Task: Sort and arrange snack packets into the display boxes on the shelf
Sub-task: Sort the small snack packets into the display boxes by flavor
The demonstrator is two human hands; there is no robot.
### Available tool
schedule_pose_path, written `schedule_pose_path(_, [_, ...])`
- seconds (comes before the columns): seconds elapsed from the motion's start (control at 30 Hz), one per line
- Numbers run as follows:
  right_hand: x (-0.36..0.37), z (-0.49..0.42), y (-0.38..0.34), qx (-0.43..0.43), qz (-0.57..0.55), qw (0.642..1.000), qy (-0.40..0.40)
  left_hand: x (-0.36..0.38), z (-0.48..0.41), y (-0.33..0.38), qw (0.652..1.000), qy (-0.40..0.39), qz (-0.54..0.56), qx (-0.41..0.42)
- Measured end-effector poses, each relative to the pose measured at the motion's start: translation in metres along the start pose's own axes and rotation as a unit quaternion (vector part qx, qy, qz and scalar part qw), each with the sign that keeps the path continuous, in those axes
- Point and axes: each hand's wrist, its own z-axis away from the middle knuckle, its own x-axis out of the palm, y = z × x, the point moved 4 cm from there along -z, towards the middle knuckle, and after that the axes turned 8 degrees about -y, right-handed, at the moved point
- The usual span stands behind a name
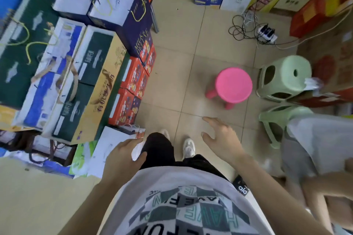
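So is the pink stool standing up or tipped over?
Standing up. The pink stool has its round seat on top and its legs down on the tiled floor.

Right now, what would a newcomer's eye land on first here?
The bright pink stool on the tiled floor, mid-frame. Next, the stacked gift cartons crowding the left side, and the tangled cables near the top right. The right hand hovers spread open below the stool.
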Motion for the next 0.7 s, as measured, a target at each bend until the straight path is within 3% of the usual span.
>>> schedule_pose_path(0.17, [-0.040, -0.083, -0.034, -0.004, -0.001, 1.000, 0.006, -0.059, -0.089, 0.000, 1.000, 0.006, 0.006, 0.027])
schedule_pose_path(0.3, [-0.060, -0.137, -0.053, 0.041, -0.009, 0.999, -0.006, -0.114, -0.174, 0.010, 0.999, -0.016, -0.003, 0.051])
schedule_pose_path(0.7, [-0.157, -0.261, -0.068, 0.123, -0.046, 0.991, 0.019, -0.252, -0.377, 0.100, 0.993, 0.006, -0.016, 0.116])
